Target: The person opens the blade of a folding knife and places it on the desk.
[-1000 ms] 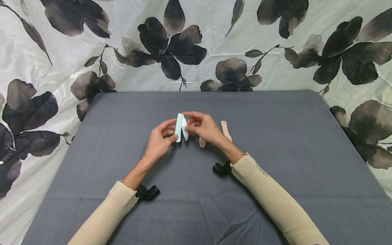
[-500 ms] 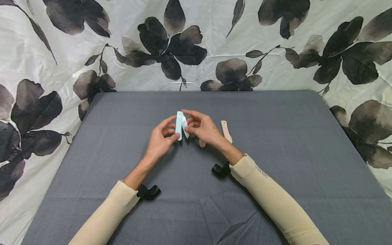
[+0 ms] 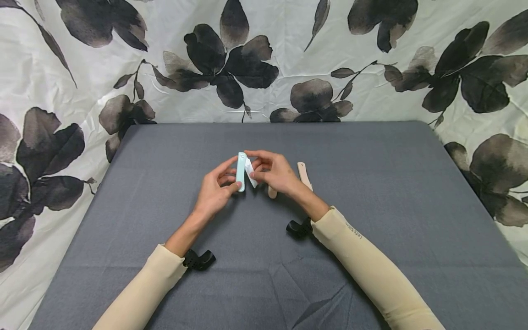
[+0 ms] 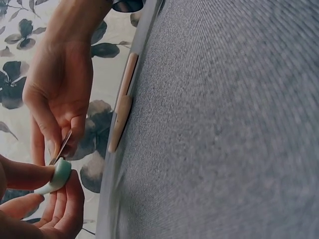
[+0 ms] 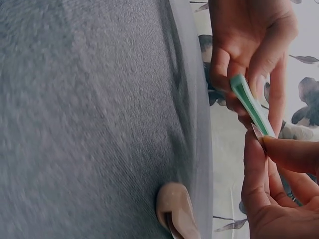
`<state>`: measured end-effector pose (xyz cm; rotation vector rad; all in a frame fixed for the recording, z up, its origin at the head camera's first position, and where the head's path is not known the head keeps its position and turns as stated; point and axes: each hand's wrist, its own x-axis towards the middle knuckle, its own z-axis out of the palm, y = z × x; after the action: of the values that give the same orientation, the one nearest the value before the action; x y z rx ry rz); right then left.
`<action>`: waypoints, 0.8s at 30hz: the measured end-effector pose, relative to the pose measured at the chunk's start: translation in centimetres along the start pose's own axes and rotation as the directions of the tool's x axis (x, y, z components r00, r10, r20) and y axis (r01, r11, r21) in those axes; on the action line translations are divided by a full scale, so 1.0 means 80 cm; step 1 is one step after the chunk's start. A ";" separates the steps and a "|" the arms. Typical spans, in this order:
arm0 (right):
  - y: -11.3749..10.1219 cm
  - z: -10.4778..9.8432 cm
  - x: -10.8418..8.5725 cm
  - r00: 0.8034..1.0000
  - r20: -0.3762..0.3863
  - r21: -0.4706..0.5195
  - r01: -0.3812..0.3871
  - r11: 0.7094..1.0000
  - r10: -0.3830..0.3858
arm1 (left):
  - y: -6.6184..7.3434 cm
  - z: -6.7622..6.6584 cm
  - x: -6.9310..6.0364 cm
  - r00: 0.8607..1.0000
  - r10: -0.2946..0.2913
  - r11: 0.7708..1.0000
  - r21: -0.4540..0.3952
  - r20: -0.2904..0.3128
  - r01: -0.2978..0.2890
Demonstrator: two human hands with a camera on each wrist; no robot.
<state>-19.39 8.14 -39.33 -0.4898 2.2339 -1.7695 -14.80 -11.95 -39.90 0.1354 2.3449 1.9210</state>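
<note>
A folding knife with a mint-green handle (image 3: 241,172) is held up above the table, its pale blade (image 3: 250,173) swung partly out of the handle. My left hand (image 3: 213,191) grips the handle between thumb and fingers, seen also in the left wrist view as a mint-green end (image 4: 61,174). With thumb and fingers my right hand (image 3: 275,172) pinches the blade; its index finger reaches to the top of the handle. In the right wrist view the long slot of the handle (image 5: 246,102) shows, the blade tip (image 5: 257,132) beside it.
Beyond my right hand, a beige-handled item (image 3: 304,176) lies on the grey cloth-covered table (image 3: 363,183). Another beige handle end (image 3: 272,192) peeks out beneath the right hand. Floral fabric (image 3: 313,55) hangs behind the table's far edge.
The blade has swung slightly farther from the handle toward the right. Both hands stay nearly in place, shifting only a little up and back down.
</note>
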 end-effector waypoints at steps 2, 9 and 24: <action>-0.001 -0.003 -0.001 1.000 0.004 -0.013 -0.004 1.000 0.004 | 0.000 -0.001 -0.001 1.000 0.001 1.000 -0.011 0.001 -0.001; -0.001 -0.012 -0.002 0.999 0.019 -0.050 -0.025 0.998 0.026 | 0.000 -0.005 -0.003 1.000 -0.002 1.000 0.025 0.013 0.002; 0.001 -0.020 -0.005 0.999 0.030 -0.144 -0.034 0.989 0.039 | -0.006 -0.008 -0.010 0.997 -0.045 0.997 0.070 0.058 0.041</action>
<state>-19.66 9.72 -39.09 -0.4991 2.3428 -1.5796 -14.13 -12.74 -40.25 0.1449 2.3568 1.7925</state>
